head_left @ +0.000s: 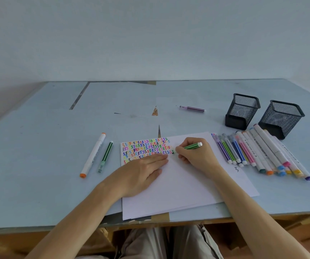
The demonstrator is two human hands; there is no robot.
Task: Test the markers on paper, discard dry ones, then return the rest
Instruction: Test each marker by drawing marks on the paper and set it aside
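Mesh cups beside markers (uncapped)

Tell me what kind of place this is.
Probably a makeshift craft or drawing desk against a plain wall: a worn blue-covered table, two black mesh pen holders, a row of markers and paper filled with colour test squiggles.

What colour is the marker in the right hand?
Green with thin white stripes and a white end, seen in the head view: marker in the right hand.
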